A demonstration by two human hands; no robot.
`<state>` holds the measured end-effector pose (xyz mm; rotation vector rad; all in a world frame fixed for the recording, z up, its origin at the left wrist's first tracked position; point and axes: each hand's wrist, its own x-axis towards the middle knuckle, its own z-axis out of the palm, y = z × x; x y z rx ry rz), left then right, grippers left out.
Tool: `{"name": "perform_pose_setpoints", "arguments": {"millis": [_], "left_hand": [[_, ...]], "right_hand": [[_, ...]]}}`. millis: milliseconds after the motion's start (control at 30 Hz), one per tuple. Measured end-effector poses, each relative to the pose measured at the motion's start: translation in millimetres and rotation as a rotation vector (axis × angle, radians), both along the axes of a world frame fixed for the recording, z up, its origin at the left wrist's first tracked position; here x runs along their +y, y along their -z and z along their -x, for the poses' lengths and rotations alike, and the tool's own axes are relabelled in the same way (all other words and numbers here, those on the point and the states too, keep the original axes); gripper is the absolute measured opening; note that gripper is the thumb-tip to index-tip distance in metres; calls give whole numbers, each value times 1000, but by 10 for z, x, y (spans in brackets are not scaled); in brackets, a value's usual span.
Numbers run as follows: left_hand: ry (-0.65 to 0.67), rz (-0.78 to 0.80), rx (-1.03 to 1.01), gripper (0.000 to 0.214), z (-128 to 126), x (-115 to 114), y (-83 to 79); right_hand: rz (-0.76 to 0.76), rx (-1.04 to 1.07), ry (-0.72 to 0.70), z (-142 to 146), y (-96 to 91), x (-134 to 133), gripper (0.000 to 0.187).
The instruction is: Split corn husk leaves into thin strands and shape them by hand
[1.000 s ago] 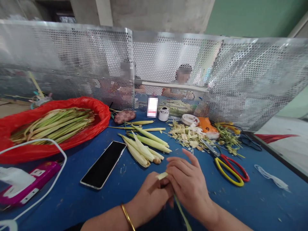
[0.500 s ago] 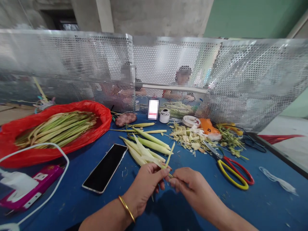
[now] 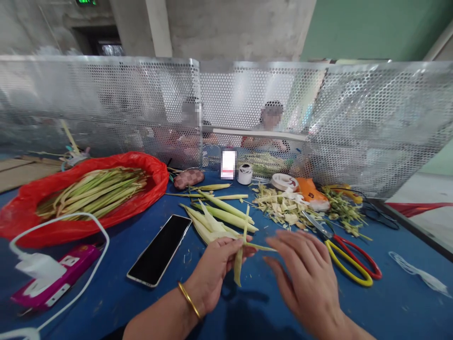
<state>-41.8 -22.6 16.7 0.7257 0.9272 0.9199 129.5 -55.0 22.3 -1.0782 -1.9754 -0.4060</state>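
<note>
Pale green leaf strips point(image 3: 238, 267) cross one another in my left hand point(image 3: 221, 259), pinched between thumb and fingers. One strip points up, one hangs down and one sticks out to the right. My right hand point(image 3: 306, 271) is off to the right, fingers stretched out and a little blurred, beside the tip of the rightward strip; whether it touches that tip I cannot tell. Beyond my left hand lie several pale husk-like leaves point(image 3: 208, 222) and longer green pointed pieces point(image 3: 230, 215) on the blue table point(image 3: 255, 311).
At the left are a red plastic bag point(image 3: 148, 193) of long leaves, a purple power strip point(image 3: 56, 283) with a white plug, and a phone point(image 3: 159, 250). Scissors point(image 3: 354, 259), leaf scraps point(image 3: 279, 205), a tape roll point(image 3: 284, 182) and white string point(image 3: 419, 271) lie rightward. A perforated screen point(image 3: 262, 89) stands behind.
My right hand has let go of the strips, opened and moved right. The strips in my left hand now fan out in a cross. The view has shifted slightly.
</note>
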Motion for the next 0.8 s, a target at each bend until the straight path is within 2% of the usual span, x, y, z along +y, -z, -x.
{"name": "perform_pose_setpoints", "arguments": {"millis": [33, 100, 233, 300, 433, 600, 800], "left_hand": [[-1, -13, -24, 35, -1, -2, 2], [4, -45, -55, 35, -15, -13, 12], [22, -89, -63, 37, -61, -47, 34], [15, -95, -48, 35, -74, -59, 45], [1, -106, -28, 30, -84, -72, 55], [-15, -103, -33, 25, -91, -81, 32], [-36, -119, -39, 22, -77, -91, 8]], "right_hand": [[6, 12, -59, 18, 4, -20, 13], [195, 77, -176, 84, 55, -45, 10], [642, 356, -183, 258, 255, -19, 9], [767, 492, -193, 318, 339, 7, 18], [791, 587, -176, 346, 411, 21, 33], [789, 582, -191, 326, 388, 8, 34], [711, 536, -260, 335, 328, 6, 33]]}}
